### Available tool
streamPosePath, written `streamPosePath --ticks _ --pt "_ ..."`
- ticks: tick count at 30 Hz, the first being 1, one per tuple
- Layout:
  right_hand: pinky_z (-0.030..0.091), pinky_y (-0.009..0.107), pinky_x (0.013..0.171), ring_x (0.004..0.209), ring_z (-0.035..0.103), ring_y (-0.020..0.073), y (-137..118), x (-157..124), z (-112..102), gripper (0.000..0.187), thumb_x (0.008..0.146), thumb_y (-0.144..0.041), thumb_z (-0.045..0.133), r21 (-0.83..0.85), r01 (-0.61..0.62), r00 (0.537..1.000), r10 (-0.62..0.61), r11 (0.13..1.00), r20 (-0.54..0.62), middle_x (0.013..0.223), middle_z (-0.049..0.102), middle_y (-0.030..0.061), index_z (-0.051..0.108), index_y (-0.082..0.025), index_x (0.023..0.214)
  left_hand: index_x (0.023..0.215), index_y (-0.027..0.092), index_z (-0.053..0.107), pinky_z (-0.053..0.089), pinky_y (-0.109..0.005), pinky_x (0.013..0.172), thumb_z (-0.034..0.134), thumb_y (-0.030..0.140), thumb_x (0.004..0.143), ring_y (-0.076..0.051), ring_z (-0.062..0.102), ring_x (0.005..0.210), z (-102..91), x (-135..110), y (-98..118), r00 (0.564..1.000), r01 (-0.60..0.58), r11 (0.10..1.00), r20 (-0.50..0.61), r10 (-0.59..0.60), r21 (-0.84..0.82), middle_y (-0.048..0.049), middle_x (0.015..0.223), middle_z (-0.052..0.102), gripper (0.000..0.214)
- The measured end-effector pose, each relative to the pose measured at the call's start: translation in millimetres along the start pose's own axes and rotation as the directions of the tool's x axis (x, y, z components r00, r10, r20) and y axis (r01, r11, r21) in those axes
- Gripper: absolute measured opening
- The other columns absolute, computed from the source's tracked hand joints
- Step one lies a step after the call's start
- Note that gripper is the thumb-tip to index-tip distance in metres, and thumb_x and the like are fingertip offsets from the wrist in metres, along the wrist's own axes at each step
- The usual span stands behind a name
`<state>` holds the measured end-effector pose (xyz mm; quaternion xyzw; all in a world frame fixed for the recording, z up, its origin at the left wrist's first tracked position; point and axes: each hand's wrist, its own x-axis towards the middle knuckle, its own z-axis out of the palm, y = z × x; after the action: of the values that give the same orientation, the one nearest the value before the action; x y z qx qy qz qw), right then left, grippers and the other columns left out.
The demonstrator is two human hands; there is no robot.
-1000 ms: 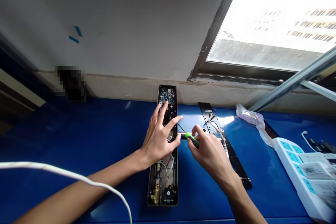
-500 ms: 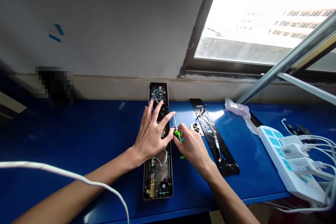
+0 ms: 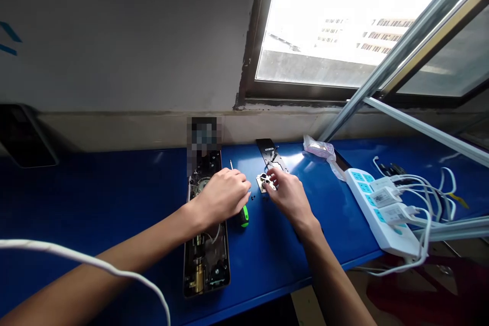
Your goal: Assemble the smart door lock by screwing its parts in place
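A long open door-lock body (image 3: 206, 260) lies lengthwise on the blue bench (image 3: 95, 193), its wiring and brass parts showing. My left hand (image 3: 223, 194) rests curled over its upper part, fingers closed around the green-handled screwdriver (image 3: 243, 215), whose thin shaft points away toward the wall. My right hand (image 3: 288, 194) is just right of it, fingertips pinching at a small silver plate (image 3: 263, 181) that lies on the bench. A long black metal plate (image 3: 269, 152) lies beyond and under my right hand, mostly hidden.
A white power strip (image 3: 378, 216) with several plugged adapters and white cables sits at the right near the bench edge. A clear plastic bag (image 3: 319, 149) lies by the window frame. A white cable (image 3: 84, 260) crosses the lower left. Small dark screws lie near the silver plate.
The screwdriver passed from my right hand to my left, which closed on it. My right hand moved right to the small silver plate. The view swung to the right.
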<state>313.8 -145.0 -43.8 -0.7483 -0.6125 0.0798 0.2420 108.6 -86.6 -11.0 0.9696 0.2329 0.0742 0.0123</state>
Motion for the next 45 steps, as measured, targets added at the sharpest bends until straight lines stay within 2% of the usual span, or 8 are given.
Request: streamPosePath --ticks 3,8,13,17,26,34,41,45 --pt "0.048 0.034 0.069 0.083 0.076 0.0274 0 3 9 0.012 0.089 -0.018 0.066 -0.02 0.008 1.0 -0.009 1.0 -0.004 0.093 0.081 0.0079 0.071 -0.021 0.099 0.101 0.014 0.078 0.062 -0.044 0.088 0.063 0.021 0.101 -0.028 0.074 0.098 4.4 -1 0 0.998 -0.024 1.0 -0.054 0.023 -0.016 -0.0101 0.097 0.078 0.016" --pt "0.052 0.035 0.071 0.08 0.074 0.0245 -9 -2 1 0.009 0.093 -0.018 0.064 0.024 0.077 0.996 -0.076 0.997 -0.035 0.093 0.079 0.0086 0.072 -0.019 0.096 0.113 0.013 0.077 0.059 -0.049 0.104 0.059 0.018 0.104 -0.031 0.067 0.123 0.9 -23 -14 0.929 -0.1 0.99 -0.366 0.058 -0.097 -0.0115 0.116 0.078 0.021" --pt "0.058 0.03 0.077 0.085 0.072 0.0172 -50 -16 -22 0.011 0.097 -0.024 0.067 0.153 0.234 0.971 -0.222 0.96 -0.089 0.101 0.077 0.0046 0.074 -0.021 0.104 0.123 0.018 0.072 0.05 -0.053 0.117 0.059 0.013 0.102 -0.03 0.054 0.139 0.2 -65 -32 0.785 0.042 0.971 -0.593 -0.177 -0.235 -0.0099 0.131 0.071 0.025" --pt "0.059 0.029 0.074 0.082 0.07 0.0153 -89 -23 -21 0.013 0.098 -0.021 0.067 0.248 0.448 0.893 -0.418 0.859 -0.169 0.1 0.076 0.0048 0.076 -0.021 0.108 0.129 0.022 0.068 0.044 -0.057 0.122 0.054 0.013 0.103 -0.031 0.048 0.143 15.8 -97 -37 0.707 0.184 0.929 -0.614 -0.351 -0.32 -0.01 0.14 0.062 0.03" --pt "0.062 0.037 0.084 0.096 0.072 0.0213 -117 -17 18 0.016 0.1 -0.016 0.065 0.175 0.529 0.844 -0.537 0.83 -0.002 0.108 0.075 0.0081 0.075 -0.018 0.112 0.142 0.023 0.06 0.046 -0.052 0.122 0.052 0.021 0.107 -0.029 0.047 0.143 39.2 -115 -34 0.78 0.193 0.887 -0.483 -0.398 -0.419 -0.0125 0.149 0.051 0.036" --pt "0.062 0.037 0.081 0.094 0.072 0.0217 -122 -16 24 0.017 0.1 -0.014 0.065 0.132 0.516 0.851 -0.525 0.846 0.034 0.108 0.074 0.0076 0.074 -0.019 0.113 0.145 0.022 0.059 0.048 -0.052 0.122 0.051 0.024 0.107 -0.03 0.051 0.142 40.3 -118 -34 0.765 0.205 0.855 -0.467 -0.444 -0.477 -0.0132 0.15 0.052 0.039" --pt "0.058 0.04 0.078 0.088 0.067 0.0249 -132 -11 27 0.006 0.097 -0.015 0.069 0.087 0.473 0.879 -0.476 0.877 0.021 0.091 0.071 0.0084 0.075 -0.016 0.093 0.144 0.024 0.061 0.05 -0.055 0.12 0.05 0.024 0.108 -0.031 0.052 0.141 41.8 -117 -31 0.772 0.195 0.85 -0.458 -0.441 -0.49 -0.0134 0.15 0.052 0.037" --pt "0.057 0.034 0.075 0.082 0.067 0.0198 -126 -13 25 0.009 0.093 -0.023 0.077 0.159 0.451 0.89 -0.457 0.878 0.001 0.09 0.073 0.0051 0.077 -0.019 0.1 0.143 0.025 0.062 0.05 -0.058 0.118 0.051 0.021 0.107 -0.032 0.05 0.141 40.2 -117 -30 0.776 0.206 0.862 -0.459 -0.432 -0.463 -0.0132 0.15 0.053 0.038"
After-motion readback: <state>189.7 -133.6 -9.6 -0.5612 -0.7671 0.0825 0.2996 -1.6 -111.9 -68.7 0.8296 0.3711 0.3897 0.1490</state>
